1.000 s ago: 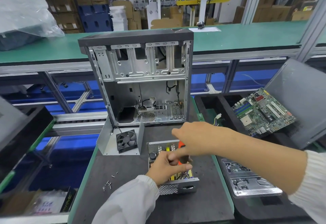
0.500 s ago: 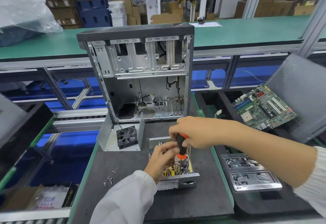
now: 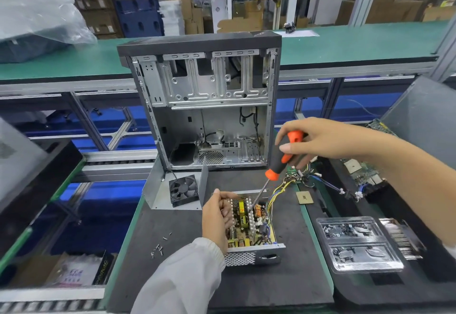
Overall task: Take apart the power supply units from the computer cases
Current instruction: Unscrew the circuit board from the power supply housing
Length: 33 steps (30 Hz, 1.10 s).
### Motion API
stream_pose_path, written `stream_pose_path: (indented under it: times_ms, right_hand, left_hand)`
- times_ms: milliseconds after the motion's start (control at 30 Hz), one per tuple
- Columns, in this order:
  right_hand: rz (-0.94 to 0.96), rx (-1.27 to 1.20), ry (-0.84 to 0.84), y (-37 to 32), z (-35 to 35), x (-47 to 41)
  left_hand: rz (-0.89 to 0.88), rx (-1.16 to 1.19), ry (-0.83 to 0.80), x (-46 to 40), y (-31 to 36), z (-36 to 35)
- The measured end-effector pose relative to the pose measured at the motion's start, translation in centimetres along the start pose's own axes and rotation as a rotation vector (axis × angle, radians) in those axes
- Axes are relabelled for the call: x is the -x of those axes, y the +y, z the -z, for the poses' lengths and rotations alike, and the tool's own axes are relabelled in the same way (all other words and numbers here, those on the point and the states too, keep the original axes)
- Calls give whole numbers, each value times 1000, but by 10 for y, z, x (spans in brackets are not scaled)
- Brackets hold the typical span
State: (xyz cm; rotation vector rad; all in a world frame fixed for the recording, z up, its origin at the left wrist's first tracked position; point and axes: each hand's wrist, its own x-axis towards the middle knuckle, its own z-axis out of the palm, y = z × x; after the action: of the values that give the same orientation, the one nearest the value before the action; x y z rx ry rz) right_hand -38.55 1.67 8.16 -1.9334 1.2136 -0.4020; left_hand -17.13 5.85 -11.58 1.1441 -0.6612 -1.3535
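Observation:
An opened power supply unit (image 3: 249, 227) lies on the dark mat with its circuit board and coloured wires (image 3: 283, 185) exposed. My left hand (image 3: 217, 215) grips its left wall. My right hand (image 3: 328, 140) holds an orange and black screwdriver (image 3: 283, 155) tilted, its tip down inside the unit near the yellow part. Behind stands the empty computer case (image 3: 204, 106), open toward me. The unit's removed cover with a black fan (image 3: 183, 190) lies just left of the unit.
Several loose screws (image 3: 158, 249) lie on the mat (image 3: 172, 276) left of my sleeve. A small chip (image 3: 304, 197) sits at the mat's right edge. A clear plastic tray (image 3: 355, 242) and a motherboard (image 3: 362, 170) rest in black bins on the right. A green conveyor (image 3: 370, 39) runs behind.
My right hand rose and moved right, lifting the screwdriver handle into a tilt. The unit's board and wires came into plain sight. My left hand stayed on the unit.

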Motion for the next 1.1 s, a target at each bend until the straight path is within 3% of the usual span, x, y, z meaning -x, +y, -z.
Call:
stream_pose_path:
  times_ms: [267, 700, 833, 900, 967, 1100]
  right_hand:
    - [-149, -410, 137, 44, 1, -3]
    - [-184, -505, 156, 79, -4, -12]
    - [-204, -605, 365, 86, -14, -18]
    - [-262, -725, 510, 94, -25, -25]
    - [-309, -837, 517, 102, -40, -32]
    - [-276, -809, 167, 119, -74, -42]
  left_hand:
    - [34, -48, -63, -1, -1, 1]
    - [-26, -155, -174, 7, 2, -1]
    - [17, -179, -256, 2, 4, 8]
    - [-19, -408, -369, -6, 12, 18]
    - [-127, -767, -536, -15, 21, 25]
    - [-339, -1350, -797, -27, 29, 27]
